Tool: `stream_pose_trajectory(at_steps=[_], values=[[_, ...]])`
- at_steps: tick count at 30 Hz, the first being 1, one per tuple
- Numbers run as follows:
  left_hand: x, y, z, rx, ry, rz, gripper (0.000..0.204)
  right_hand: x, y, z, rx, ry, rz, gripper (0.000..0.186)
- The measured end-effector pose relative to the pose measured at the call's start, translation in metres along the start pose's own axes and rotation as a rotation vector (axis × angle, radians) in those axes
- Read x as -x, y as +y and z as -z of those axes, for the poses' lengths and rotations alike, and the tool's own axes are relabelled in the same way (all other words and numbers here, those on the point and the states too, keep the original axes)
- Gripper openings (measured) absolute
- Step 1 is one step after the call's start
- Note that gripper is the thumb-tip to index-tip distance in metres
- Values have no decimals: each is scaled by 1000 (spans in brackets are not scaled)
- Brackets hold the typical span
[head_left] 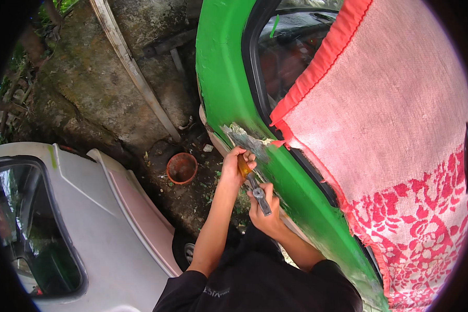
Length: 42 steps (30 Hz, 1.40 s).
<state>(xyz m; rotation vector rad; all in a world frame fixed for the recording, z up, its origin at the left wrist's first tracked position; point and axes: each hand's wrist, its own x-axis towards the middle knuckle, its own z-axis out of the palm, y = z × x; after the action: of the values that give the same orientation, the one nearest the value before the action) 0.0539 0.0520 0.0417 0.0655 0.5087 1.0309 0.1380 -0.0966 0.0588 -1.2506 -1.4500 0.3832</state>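
Observation:
My left hand (232, 165) is closed round the translucent amber handle (243, 166) of a hand tool, like a screwdriver or chisel; its blade is hidden. Just below it, my right hand (267, 214) grips a hammer, whose grey metal head (260, 198) lies close to the amber handle's end. Whether the two touch I cannot tell. Most of the hammer's handle is covered by my fingers. Both hands are beside a green car body (281, 166). Ahead of my left hand is a rough patch (247, 139) with flaking paint and filler.
A pink and red patterned towel (400, 130) drapes over the car's glass on the right. A silver car (88, 208) stands close on the left. Between the cars, a terracotta-coloured pot (182, 168) sits on littered ground. A long pale strip (135, 70) leans on the stone wall (88, 93).

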Motion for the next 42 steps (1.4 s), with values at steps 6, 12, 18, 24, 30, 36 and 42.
stream_pose_trajectory(at_steps=[6, 12, 18, 24, 30, 36, 42], values=[[1, 2, 5, 0, -52, 9, 15, 7, -20, 16, 3, 114, 109, 24], [0, 5, 7, -27, -35, 19, 16, 4, -5, 5, 1, 3, 38, 19], [-5, 4, 10, -14, -17, 28, 17, 0, 7, -9, -14, -34, -49, 20], [-3, 4, 12, -5, -63, 26, 16, 11, -8, 7, -1, 167, 156, 19], [-1, 6, 10, -47, -36, 4, 15, 8, -13, 8, -18, 47, -44, 19], [3, 3, 0, -38, -9, -5, 15, 0, 7, -6, -54, -13, -132, 21], [3, 1, 1, -54, -13, -19, 16, 6, -2, 9, -34, 46, 7, 22]])
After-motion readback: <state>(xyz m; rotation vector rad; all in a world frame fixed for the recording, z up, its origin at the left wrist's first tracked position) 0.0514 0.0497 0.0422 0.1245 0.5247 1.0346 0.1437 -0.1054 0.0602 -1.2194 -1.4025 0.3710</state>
